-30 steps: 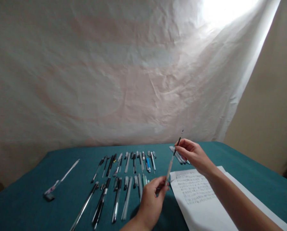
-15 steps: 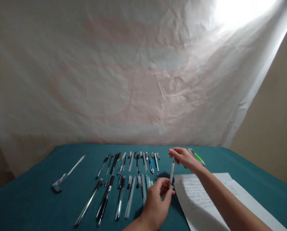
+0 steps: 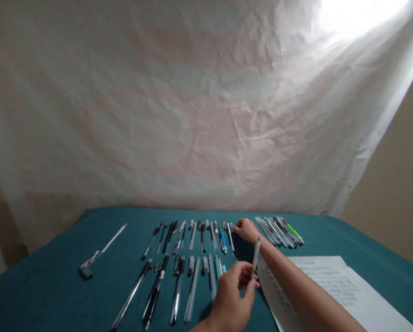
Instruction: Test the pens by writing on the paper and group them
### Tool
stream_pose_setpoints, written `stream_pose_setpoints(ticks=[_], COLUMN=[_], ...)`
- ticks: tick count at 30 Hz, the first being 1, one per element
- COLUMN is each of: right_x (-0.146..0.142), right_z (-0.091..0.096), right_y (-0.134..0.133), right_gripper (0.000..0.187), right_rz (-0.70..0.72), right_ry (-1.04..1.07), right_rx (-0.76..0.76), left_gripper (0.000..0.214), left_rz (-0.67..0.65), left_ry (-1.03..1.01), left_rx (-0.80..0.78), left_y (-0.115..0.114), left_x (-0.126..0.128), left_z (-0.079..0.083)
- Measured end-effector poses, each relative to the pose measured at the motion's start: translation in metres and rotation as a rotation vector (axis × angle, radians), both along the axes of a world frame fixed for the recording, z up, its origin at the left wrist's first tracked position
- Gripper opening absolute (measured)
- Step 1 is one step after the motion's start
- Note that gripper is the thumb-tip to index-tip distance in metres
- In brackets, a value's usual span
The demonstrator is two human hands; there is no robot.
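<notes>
Between the thumb and fingers of the left hand: a slim pale pen, gripped near its lower end and held nearly upright, leaning a little to the right.
At the right hand: stretched out beyond the left, fingertips at the right end of the far row of pens, touching or just beside a small clear piece, perhaps a cap; whether the fingers have closed on it, I cannot tell.
Step in hand: the left appears to steady the pen while the right either picks up or sets down a small part; one still view does not settle which.
Next move: seems to call for a light, exact pinch from the right, as the pieces there are small and close together, with the left clear of the right forearm, which crosses behind the pen's tip.
Pale pen: plain whitish barrel, narrow dark point uppermost, no cap over it; its lower end is hidden by the fingers.
Left of the left hand: the near row of pens.
Right of the right hand: a bundle of pens, a bright green one along its edge.
Under the right forearm: written sheets.
</notes>
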State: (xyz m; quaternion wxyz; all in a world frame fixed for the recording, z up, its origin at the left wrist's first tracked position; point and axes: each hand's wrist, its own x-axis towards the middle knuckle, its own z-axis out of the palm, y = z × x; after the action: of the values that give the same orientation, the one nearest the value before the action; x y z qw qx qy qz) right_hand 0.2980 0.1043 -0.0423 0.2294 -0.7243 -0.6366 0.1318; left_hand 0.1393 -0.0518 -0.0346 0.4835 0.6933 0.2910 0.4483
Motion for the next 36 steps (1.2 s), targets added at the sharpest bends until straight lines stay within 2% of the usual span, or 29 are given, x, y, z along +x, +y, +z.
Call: stream_pose_setpoints(ticks=[5, 8, 11, 13, 16, 19, 21, 24, 29, 36], right_x=[0.0, 0.003, 0.011, 0.019, 0.033, 0.041, 0.041, 0.037, 0.03, 0.029], right_z=[-0.002, 0.001, 0.01, 0.021, 0.043, 0.069, 0.083, 0.096, 0.101, 0.1], right_y=[-0.002, -0.008, -0.021, -0.033, -0.061, -0.095, -0.118, -0.144, -0.157, -0.157], right_gripper=[0.009, 0.016, 0.017, 0.017, 0.03, 0.035, 0.034, 0.032, 0.027, 0.024], right_rz=[0.012, 0.04, 0.072, 0.098, 0.146, 0.234, 0.26, 0.281, 0.369, 0.388], right_ry=[0.007, 0.059, 0.143, 0.22, 0.354, 0.681, 0.822, 0.879, 0.852, 0.855], right_rx=[-0.041, -0.111, -0.105, -0.056, 0.034, 0.147, 0.177, 0.205, 0.228, 0.223], left_gripper=[0.016, 0.016, 0.016, 0.015, 0.015, 0.015, 0.016, 0.013, 0.011, 0.012], left_rz=[-0.021, -0.031, -0.033, -0.037, -0.05, -0.067, -0.08, -0.083, -0.086, -0.101], left_ry=[-0.006, -0.007, -0.011, -0.015, -0.024, -0.024, -0.013, 0.014, 0.05, 0.033], left_rx=[0.006, 0.001, 0.001, 0.005, 0.003, -0.006, -0.003, 0.013, 0.024, 0.004], left_y=[0.0, 0.0, 0.0, 0.0, 0.0, -0.002, -0.004, -0.007, -0.007, -0.003], left_x=[-0.001, -0.001, 0.0, 0.001, 0.001, 0.002, 0.002, 0.003, 0.003, 0.003], left_z=[-0.001, -0.001, -0.002, -0.003, -0.003, -0.002, -0.001, 0.001, -0.002, -0.004])
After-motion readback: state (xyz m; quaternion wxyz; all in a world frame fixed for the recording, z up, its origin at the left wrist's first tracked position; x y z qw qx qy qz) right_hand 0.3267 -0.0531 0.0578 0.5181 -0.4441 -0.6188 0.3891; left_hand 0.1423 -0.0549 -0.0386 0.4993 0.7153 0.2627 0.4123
